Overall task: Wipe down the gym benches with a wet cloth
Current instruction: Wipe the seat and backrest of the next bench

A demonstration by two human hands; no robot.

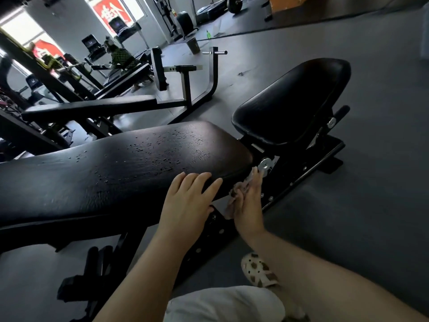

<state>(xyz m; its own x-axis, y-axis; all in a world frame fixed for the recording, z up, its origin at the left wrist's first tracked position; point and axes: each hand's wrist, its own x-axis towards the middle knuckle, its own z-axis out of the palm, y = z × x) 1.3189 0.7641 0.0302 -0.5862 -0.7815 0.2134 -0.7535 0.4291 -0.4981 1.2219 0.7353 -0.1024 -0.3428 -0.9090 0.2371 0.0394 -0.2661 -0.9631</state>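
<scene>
A black adjustable gym bench fills the view: its long back pad (120,173) carries water droplets, and its seat pad (292,101) tilts up at the right. My left hand (188,203) rests flat with straight fingers on the near edge of the back pad. My right hand (248,208) presses a beige cloth (239,194) against the side edge of the back pad, near its right end. Part of the cloth is hidden behind the hand.
The bench's black metal frame (301,173) runs along the grey floor (359,205) below my hands. A second bench (92,108) with a steel frame stands behind. More gym machines and a seated person (120,56) are at the far left. My sandalled foot (257,270) is near the frame.
</scene>
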